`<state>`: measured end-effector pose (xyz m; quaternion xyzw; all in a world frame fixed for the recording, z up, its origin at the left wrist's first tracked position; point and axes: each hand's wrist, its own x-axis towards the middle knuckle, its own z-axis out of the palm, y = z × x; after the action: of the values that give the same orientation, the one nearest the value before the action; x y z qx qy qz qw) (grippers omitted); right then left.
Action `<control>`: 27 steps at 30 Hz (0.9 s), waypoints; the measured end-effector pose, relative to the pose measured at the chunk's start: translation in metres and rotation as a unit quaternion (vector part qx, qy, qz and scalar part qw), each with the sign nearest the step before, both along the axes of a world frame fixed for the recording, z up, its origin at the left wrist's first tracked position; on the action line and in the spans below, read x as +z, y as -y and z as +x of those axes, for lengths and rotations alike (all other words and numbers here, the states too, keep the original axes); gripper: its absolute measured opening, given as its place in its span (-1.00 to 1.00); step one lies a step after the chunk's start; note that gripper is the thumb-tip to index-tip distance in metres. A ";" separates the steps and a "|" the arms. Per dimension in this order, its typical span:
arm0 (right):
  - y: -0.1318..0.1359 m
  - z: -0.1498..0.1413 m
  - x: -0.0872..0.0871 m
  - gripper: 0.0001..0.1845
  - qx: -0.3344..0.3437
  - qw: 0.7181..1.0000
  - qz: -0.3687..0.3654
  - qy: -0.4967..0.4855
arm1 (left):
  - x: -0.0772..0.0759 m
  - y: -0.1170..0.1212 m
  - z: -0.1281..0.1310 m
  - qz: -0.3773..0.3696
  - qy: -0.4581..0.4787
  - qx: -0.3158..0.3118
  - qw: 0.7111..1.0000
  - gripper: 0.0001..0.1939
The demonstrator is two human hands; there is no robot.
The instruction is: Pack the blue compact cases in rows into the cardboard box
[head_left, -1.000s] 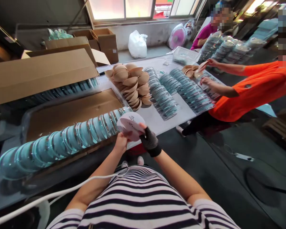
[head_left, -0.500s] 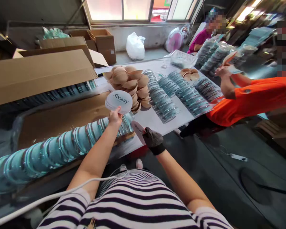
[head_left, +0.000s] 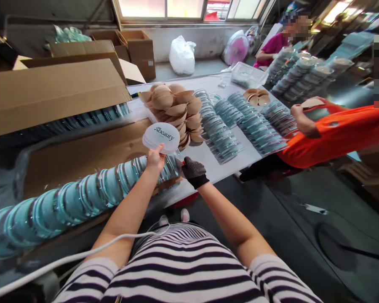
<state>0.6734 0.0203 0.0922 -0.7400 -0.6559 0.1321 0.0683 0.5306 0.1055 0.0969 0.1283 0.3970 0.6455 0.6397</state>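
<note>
My bare left hand point(head_left: 156, 159) grips a small stack of white oval cards point(head_left: 161, 136), the top one printed "beauty". My right hand point(head_left: 194, 171) wears a dark knit glove with closed fingers. Between them is one card point(head_left: 178, 166), seen nearly edge-on and partly hidden. It is held by the end of a long row of clear round packs with teal insides point(head_left: 82, 194), which runs to the lower left. Just beyond the cards lies a heap of beige cup-shaped pads point(head_left: 177, 110).
More clear packs point(head_left: 221, 136) stand in rows along the white table point(head_left: 214, 164). A large cardboard box point(head_left: 57, 97) is at the left. A co-worker in an orange top point(head_left: 341, 134) handles a beige pad at the right. Another person sits farther back, near a white basket point(head_left: 248, 73).
My right hand has moved left with its card, closer to the stack and the end of the pack row. My left hand still holds the stack. The orange-sleeved co-worker's hands have lowered.
</note>
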 end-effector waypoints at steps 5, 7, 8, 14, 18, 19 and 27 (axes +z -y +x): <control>-0.013 -0.002 -0.011 -0.80 0.006 0.993 0.023 -0.111 | -0.001 0.001 -0.001 0.000 -0.013 -0.002 1.000 -0.50; -0.014 -0.005 -0.014 -0.80 -0.001 0.991 0.025 -0.129 | -0.002 0.001 -0.001 0.010 -0.020 -0.004 1.000 -0.49; -0.015 -0.007 -0.015 -0.79 -0.012 0.992 0.022 -0.126 | -0.003 0.001 -0.001 0.014 -0.022 -0.006 1.000 -0.50; -0.011 -0.017 -0.025 -0.71 -0.023 0.997 0.000 -0.076 | -0.003 0.003 0.000 0.017 -0.019 -0.001 1.000 -0.48; -0.008 -0.017 -0.031 -0.73 -0.042 0.994 0.005 -0.097 | -0.002 0.004 0.002 0.017 -0.021 0.009 1.000 -0.50; -0.009 -0.018 -0.032 -0.75 -0.040 0.992 0.011 -0.120 | -0.002 0.004 0.002 0.018 -0.022 0.010 1.000 -0.50; -0.005 -0.013 -0.051 -0.80 -0.042 0.978 -0.045 -0.198 | -0.005 0.002 0.004 0.026 -0.044 0.026 0.998 -0.50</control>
<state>0.6607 0.0250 0.0415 -0.7283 -0.5913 0.3022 0.1693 0.5348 0.1030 0.0915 0.1626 0.4107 0.6655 0.6016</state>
